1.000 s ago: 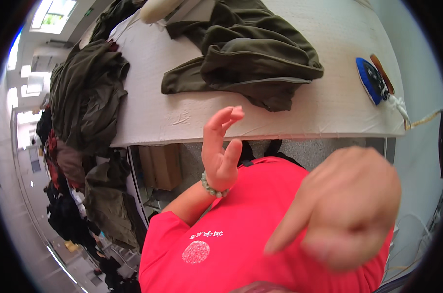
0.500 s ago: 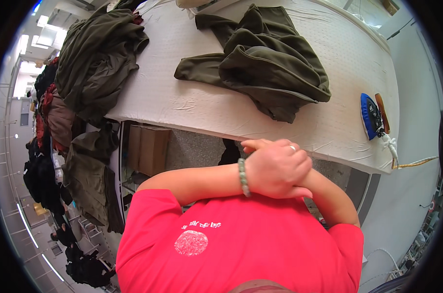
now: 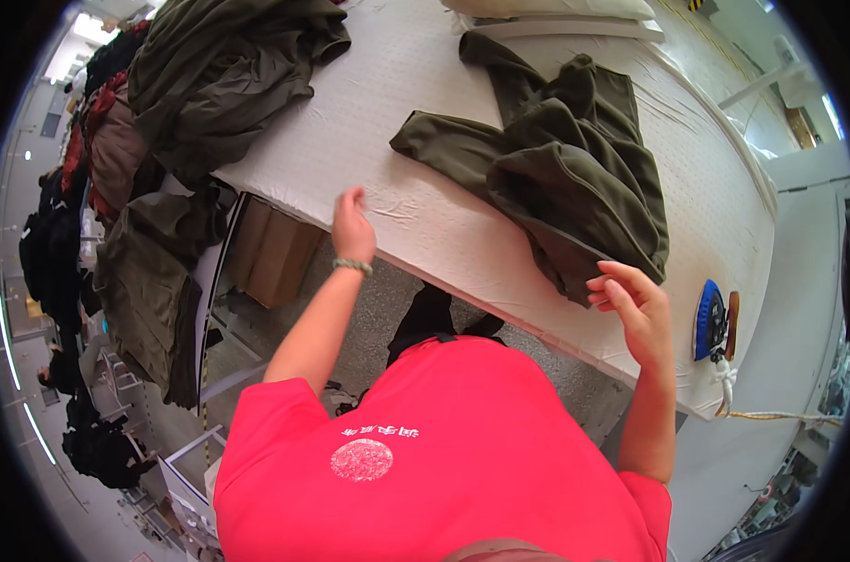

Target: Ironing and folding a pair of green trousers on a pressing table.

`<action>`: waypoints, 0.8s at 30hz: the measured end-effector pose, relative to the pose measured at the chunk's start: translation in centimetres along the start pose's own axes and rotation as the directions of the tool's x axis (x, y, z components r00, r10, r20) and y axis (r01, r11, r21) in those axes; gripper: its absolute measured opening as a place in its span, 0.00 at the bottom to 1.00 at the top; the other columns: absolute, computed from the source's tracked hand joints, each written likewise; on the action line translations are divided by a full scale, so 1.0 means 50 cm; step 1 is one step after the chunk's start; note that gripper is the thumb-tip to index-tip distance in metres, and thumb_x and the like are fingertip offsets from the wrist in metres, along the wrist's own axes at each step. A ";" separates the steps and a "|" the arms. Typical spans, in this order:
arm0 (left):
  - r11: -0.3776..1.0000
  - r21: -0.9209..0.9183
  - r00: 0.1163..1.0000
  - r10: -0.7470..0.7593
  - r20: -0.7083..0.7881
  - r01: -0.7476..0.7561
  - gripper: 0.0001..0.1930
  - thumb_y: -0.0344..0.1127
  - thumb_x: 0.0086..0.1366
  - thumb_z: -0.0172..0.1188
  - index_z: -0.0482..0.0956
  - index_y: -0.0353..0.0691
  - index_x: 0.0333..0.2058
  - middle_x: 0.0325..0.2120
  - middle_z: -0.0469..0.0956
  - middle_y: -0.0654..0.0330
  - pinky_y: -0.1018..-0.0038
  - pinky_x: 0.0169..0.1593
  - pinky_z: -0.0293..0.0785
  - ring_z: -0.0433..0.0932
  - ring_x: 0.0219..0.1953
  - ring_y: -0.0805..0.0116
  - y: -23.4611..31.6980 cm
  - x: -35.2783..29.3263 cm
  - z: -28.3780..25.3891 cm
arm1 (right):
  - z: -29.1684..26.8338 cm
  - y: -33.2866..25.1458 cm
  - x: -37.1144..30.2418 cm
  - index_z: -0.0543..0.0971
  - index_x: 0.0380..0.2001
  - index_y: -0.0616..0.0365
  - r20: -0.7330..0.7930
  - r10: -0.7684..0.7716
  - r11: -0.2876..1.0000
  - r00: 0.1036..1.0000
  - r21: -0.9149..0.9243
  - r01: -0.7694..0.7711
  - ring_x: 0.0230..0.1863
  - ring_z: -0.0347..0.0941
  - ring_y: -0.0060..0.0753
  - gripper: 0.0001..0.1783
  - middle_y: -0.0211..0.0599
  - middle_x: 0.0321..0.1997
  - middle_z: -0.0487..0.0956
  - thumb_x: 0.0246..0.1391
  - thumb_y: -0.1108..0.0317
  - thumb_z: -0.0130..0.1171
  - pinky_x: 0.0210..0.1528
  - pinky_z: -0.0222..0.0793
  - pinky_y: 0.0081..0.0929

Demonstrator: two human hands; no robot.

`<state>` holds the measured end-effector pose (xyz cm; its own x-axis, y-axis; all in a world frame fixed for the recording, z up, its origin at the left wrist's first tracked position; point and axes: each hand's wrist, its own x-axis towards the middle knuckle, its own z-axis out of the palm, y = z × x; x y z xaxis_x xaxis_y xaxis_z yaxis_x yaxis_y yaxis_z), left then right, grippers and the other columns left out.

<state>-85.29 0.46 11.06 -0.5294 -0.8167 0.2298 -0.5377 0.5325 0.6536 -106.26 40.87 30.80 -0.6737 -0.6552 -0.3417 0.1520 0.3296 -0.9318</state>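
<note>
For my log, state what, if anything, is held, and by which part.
Left hand holds nothing visible; right hand is at the near edge of the green garment, hold unclear.

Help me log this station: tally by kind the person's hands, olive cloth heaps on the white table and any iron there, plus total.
Hands: 2 (left hand, right hand)
Olive cloth heaps: 2 (right heap, left heap)
Iron: 1
Total: 5

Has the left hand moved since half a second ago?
Yes: against the white table, the left hand has moved left along the near edge, apart from the right hand.
</note>
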 end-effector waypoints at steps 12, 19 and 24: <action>0.827 0.536 0.968 0.034 0.250 -0.168 0.45 0.63 0.73 0.50 0.48 0.40 0.76 0.78 0.45 0.45 0.47 0.78 0.32 0.41 0.79 0.47 -0.163 0.286 0.011 | 0.313 -0.242 0.781 0.65 0.72 0.52 0.136 -0.597 0.122 0.790 -0.959 0.257 0.72 0.65 0.45 0.40 0.45 0.73 0.68 0.59 0.58 0.66 0.68 0.66 0.44; 0.839 0.532 0.953 -0.059 0.298 -0.115 0.47 0.67 0.71 0.49 0.50 0.38 0.76 0.77 0.46 0.44 0.46 0.78 0.31 0.39 0.80 0.47 -0.167 0.305 -0.025 | 0.413 -0.228 1.170 0.64 0.73 0.46 0.079 -0.639 -0.261 0.765 -0.958 -0.119 0.76 0.60 0.54 0.40 0.43 0.78 0.62 0.56 0.65 0.63 0.69 0.62 0.63; 0.868 0.487 0.969 -0.027 0.247 -0.100 0.47 0.68 0.70 0.49 0.52 0.38 0.75 0.77 0.46 0.45 0.45 0.78 0.32 0.41 0.79 0.46 -0.163 0.316 -0.018 | 0.315 -0.203 1.057 0.69 0.67 0.52 0.219 -0.653 -0.325 0.725 -0.946 -0.008 0.74 0.62 0.57 0.36 0.47 0.75 0.64 0.52 0.72 0.61 0.67 0.66 0.62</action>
<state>-88.67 -16.97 10.02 -0.6601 -0.7507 0.0269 -0.7333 0.6517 0.1935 -132.02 -7.83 20.24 -0.4293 -0.8390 0.3344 -0.7280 0.5406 0.4217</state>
